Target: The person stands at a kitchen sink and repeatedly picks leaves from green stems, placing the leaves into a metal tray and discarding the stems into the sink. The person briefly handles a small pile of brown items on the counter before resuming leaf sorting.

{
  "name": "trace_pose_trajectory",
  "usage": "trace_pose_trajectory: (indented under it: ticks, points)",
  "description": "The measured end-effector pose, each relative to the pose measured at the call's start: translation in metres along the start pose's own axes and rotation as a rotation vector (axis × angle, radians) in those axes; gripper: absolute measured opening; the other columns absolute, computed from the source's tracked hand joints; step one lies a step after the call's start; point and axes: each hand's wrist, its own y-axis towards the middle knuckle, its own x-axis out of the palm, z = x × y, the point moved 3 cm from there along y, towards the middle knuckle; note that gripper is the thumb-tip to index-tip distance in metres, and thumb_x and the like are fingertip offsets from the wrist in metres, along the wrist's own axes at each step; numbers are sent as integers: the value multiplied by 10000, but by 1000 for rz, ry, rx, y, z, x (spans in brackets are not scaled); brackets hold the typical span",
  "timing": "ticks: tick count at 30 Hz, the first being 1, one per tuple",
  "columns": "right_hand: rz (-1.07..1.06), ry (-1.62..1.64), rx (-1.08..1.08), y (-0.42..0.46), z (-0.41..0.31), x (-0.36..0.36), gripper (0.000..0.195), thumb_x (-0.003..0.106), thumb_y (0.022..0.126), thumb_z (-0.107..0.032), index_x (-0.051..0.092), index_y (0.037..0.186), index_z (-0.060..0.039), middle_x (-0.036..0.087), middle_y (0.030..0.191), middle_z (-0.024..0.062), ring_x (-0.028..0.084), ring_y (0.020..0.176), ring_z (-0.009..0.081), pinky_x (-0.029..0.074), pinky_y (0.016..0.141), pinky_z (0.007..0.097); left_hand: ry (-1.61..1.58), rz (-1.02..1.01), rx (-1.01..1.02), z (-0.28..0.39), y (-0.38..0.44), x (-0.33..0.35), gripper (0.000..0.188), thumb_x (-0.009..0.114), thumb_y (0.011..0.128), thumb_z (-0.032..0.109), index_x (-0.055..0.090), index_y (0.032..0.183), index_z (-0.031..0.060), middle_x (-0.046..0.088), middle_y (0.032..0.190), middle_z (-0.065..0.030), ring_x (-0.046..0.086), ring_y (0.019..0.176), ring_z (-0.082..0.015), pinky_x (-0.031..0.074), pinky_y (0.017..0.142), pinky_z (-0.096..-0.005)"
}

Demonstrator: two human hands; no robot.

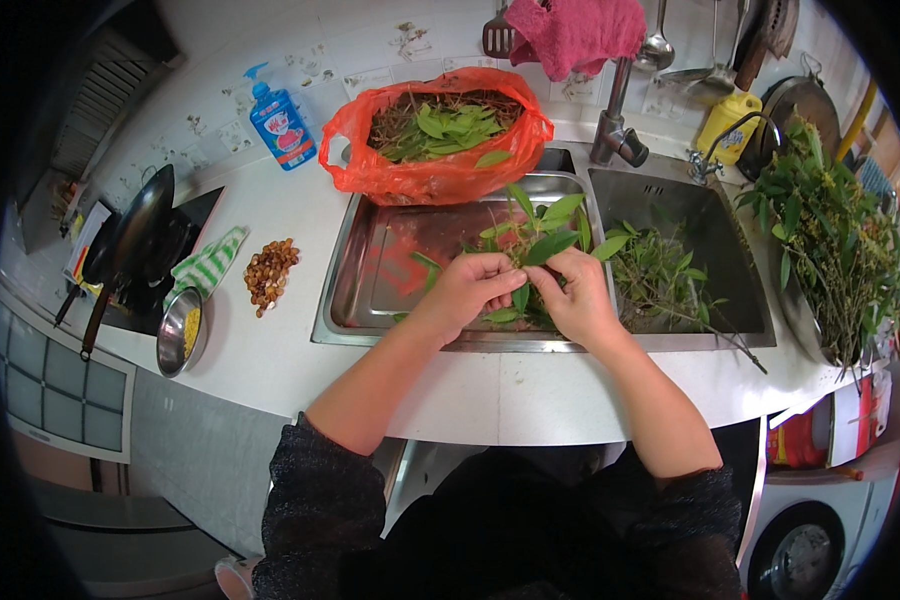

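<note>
Over the stainless-steel tray [367,300] set in the left sink basin, my left hand [480,289] and my right hand [581,292] meet, thumbs almost touching. Both pinch a green leafy sprig [559,214]; its stem is mostly hidden by my fingers. Loose green leaves [502,316] lie in the tray below my hands. Cut leafy branches [656,274] fill part of the right sink basin [727,247], one bare stem reaching over the front edge. Behind the tray, a red plastic bag [435,184] holds brown stems with green leaves [454,127] on top.
A large leafy bundle [825,240] rests in a metal basin at the right. Soap bottle [281,124], small brown bulb-like pieces [270,274], a metal bowl [172,337], striped cloth [210,259] and wok [142,225] stand left. The faucet [615,127] rises behind the sink.
</note>
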Motion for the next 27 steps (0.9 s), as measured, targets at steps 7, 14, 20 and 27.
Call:
trace_pose_trajectory:
  ticks: [7, 14, 20, 27]
  points:
    - [-120, 96, -62, 2, 7, 0, 36, 652, 876, 19, 644, 906, 37, 634, 846, 166, 629, 780, 363, 497, 684, 387, -69, -67, -154, 1, 0, -4, 169, 687, 958, 201, 663, 831, 92, 562, 720, 52, 512, 685, -56, 369, 654, -226]
    - [-150, 130, 6, 3, 2, 0, 88, 664, 892, -22, 673, 957, 36, 667, 862, 198, 629, 758, 375, 498, 703, 400, -5, -137, -189, -4, 3, -14, 156, 702, 948, 217, 683, 854, 94, 572, 726, 45, 499, 679, -58, 352, 635, -222]
    - [-106, -81, 98, 4, 11, -4, 139, 685, 898, -80, 701, 979, 32, 685, 900, 224, 648, 808, 399, 508, 740, 432, 77, 221, 147, 2, 9, -19, 101, 703, 955, 155, 683, 939, 58, 607, 805, 65, 534, 743, -18, 408, 656, -183]
    - [-131, -134, -4, 1, 7, 1, 118, 685, 877, -79, 705, 952, 10, 679, 919, 199, 644, 875, 399, 507, 764, 451, 123, 145, 208, 12, 3, -6, 81, 681, 965, 100, 666, 989, 24, 626, 858, 54, 540, 771, -16, 442, 687, -193]
